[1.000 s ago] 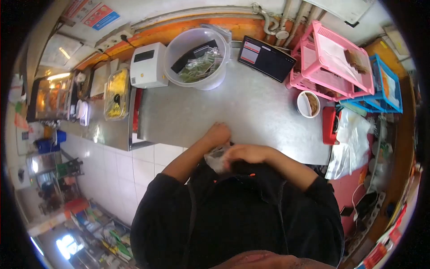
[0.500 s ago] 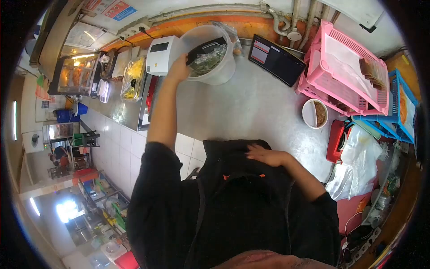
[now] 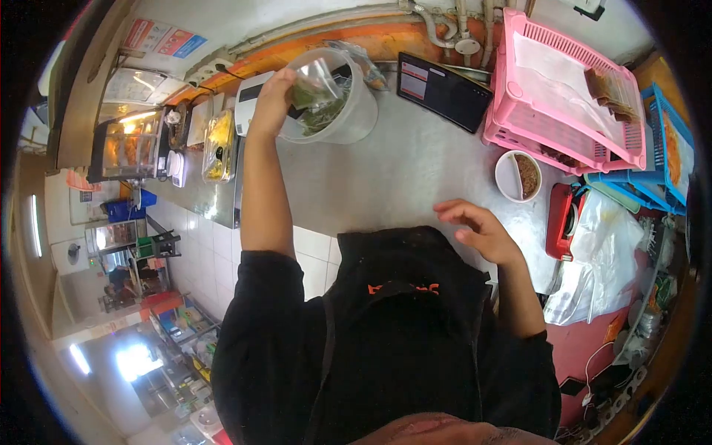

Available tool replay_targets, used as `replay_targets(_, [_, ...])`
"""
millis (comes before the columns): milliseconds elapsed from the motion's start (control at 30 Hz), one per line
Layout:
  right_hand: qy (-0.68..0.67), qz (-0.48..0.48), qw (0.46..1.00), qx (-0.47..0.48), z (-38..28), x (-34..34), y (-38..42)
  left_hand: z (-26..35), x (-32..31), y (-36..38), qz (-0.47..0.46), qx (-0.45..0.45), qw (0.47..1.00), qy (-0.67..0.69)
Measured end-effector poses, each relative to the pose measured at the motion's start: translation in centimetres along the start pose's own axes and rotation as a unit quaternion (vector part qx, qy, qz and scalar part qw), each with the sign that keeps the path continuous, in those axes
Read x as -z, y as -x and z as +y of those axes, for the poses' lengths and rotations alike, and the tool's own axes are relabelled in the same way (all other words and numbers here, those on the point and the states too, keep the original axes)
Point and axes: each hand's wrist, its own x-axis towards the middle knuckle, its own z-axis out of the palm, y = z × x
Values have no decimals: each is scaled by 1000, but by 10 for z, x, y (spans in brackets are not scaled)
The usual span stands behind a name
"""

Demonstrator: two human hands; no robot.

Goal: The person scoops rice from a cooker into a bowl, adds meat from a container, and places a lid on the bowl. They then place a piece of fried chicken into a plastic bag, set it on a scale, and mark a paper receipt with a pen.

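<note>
My left hand [image 3: 273, 102] is closed on a small clear plastic bag [image 3: 317, 83] with green leaves in it, held over the mouth of a translucent white tub [image 3: 362, 119]. More bagged greens [image 3: 323, 117] lie inside the tub. A white boxy device [image 3: 247, 100] stands beside the tub, partly behind my hand. My right hand [image 3: 475, 226] hovers near the front edge of the steel table [image 3: 371, 170], its fingers apart and holding nothing. Beyond it sits a round white container [image 3: 519, 176] with brown contents.
A dark tablet [image 3: 443, 90] leans at the back wall. Pink stacked trays [image 3: 567, 96] and blue baskets [image 3: 671, 156] stand at the right, near a red device [image 3: 561, 222] and plastic bags [image 3: 597, 256]. A yellow-filled container [image 3: 218, 148] is at the left.
My left hand has come up out of the tub with a bag of greens in it. My right hand has lifted off the black apron, its fingers now spread.
</note>
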Motion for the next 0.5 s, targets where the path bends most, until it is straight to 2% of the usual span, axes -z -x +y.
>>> replay_targets(100, [28,80,996,-15,-2,-4,-26,20,-60,32,-122,-8,992,14])
replay_targets(133, [-11,125,991,35,-9,-13,-37,18,-79,39,-177,-3,983,40])
replay_targets(167, [-49,170,981,84,-21,-25,-48,20,-101,51,-211,-39,977,4])
replay_targets(233, [-72,254,957,121,-23,-28,-53,15,-135,68,-274,-86,957,-33])
replay_targets(300, [-43,329,939,96,-16,-21,-55,-6,-148,76,-325,-108,939,-37])
replay_targets(367, [237,329,895,184,-45,-11,-29,-23,-124,56,-183,-107,977,8])
replay_targets(400, [234,297,903,202,-65,-11,-10,-34,-106,39,-110,-108,988,31])
replay_targets(433, [230,242,906,260,-77,-4,10,-50,-83,17,-14,-116,993,-15])
replay_targets(467, [52,238,933,263,-80,-9,34,-67,-56,-8,79,-122,987,-61])
replay_targets(500, [-47,188,947,256,-71,3,56,-84,-29,-27,79,-101,981,-146])
